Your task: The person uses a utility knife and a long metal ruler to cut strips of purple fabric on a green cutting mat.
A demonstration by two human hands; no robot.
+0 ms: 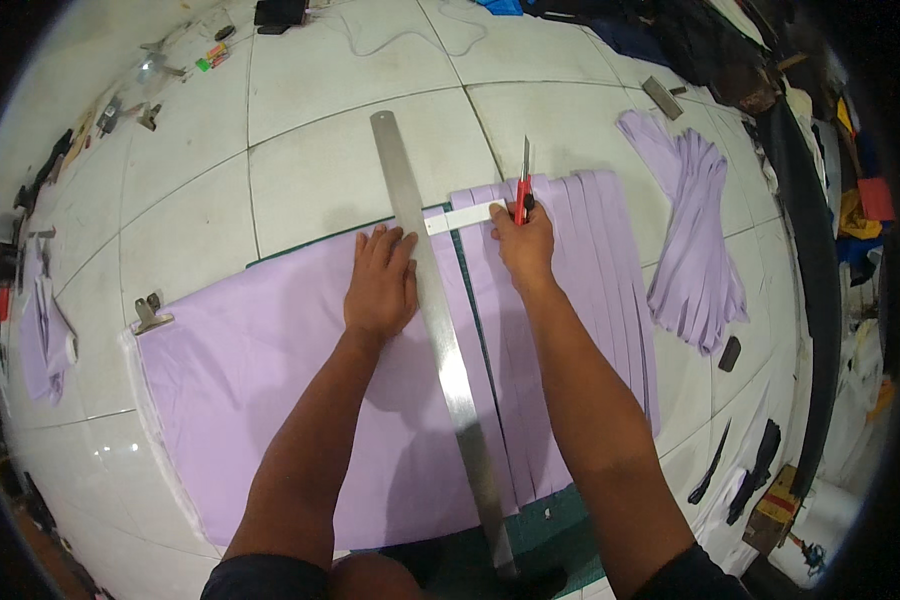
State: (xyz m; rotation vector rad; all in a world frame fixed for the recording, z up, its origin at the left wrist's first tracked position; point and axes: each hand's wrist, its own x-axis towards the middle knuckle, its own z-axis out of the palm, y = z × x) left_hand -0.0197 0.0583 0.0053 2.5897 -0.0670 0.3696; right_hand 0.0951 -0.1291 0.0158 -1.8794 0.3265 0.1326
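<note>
Lilac fabric lies in a broad stack on a green cutting mat. Across it runs a long steel ruler, slanting from far left to near right. My left hand rests flat on the fabric, its fingers stretched out and their tips against the ruler's left edge. Between the fingers of my right hand is a red utility knife, blade pointing away from me. The same hand pinches the right end of a short white strip, whose other end meets the ruler. Under my right forearm lie several cut lilac strips.
A metal clip grips the fabric's far left corner. On the tiled floor, a bundle of lilac strips lies to the right, near scissors and a small dark block. More lilac fabric sits at the left.
</note>
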